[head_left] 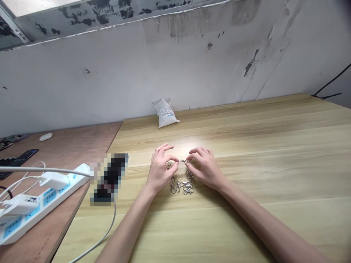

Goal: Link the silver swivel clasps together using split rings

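Small metal clasp (182,160): being held between 2 hands, just beyond a scatter of loose clasps (188,189); height over the wooden table (260,175) cannot be told. Left side being pinched by thumb and forefinger of the left hand (161,168), right side by the fingertips of the right hand (204,166). Both grips narrow, being filled by the metal.

Handling, as judged: such fine work is best being done with light tip pinches, the 2 hands being held level and the middle of the piece being left uncovered for the eye. Too hard a squeeze could be sending smooth metal out of the fingers.

Long axis being held crosswise, left to right, nearly level in view. Hook end being obscured by fingers and small size; which way it points cannot be told.

Outward: loose clasps being partly screened by the left hand. To its left, a pixelated device (111,179) and a white power strip (45,197) are being seen. At the far edge, 1 white packet (166,115) is being backed by the wall (109,84).
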Demonstrator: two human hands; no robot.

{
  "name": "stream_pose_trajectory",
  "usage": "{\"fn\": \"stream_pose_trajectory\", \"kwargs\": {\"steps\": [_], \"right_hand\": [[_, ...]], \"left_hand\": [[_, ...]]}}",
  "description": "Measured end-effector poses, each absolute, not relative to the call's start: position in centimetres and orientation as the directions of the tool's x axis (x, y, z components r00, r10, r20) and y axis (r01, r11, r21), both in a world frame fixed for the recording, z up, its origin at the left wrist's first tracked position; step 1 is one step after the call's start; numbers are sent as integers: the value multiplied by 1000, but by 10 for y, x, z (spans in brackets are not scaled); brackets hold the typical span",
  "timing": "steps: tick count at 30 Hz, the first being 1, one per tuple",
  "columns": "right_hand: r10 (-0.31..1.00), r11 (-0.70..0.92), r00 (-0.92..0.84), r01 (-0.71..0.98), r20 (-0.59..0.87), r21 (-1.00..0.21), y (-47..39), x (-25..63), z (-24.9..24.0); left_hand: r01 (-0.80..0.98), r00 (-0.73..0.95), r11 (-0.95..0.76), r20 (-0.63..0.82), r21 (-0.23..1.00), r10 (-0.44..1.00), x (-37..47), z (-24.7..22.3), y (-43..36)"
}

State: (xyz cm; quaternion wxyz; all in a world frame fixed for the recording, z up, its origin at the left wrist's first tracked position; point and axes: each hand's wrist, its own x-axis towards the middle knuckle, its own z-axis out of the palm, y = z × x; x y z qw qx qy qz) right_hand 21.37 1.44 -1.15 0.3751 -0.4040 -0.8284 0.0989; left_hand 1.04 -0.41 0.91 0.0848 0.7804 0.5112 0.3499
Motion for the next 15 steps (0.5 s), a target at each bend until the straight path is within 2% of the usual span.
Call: {"fn": "stream_pose_trajectory", "kwargs": {"steps": [8,11,15], "right_hand": [[652,609,-426,788,628,-97,4,195,-7],[627,561,-402,827,668,-28,-2,187,-6],[628,532,-387,847,675,-10,-5,182,-8]], "left_hand": [[751,210,-445,463,487,861,12,8,-5],[756,209,-444,467,480,860,15,8,-6],[758,215,-450,470,472,856,18,10,-7]]}}
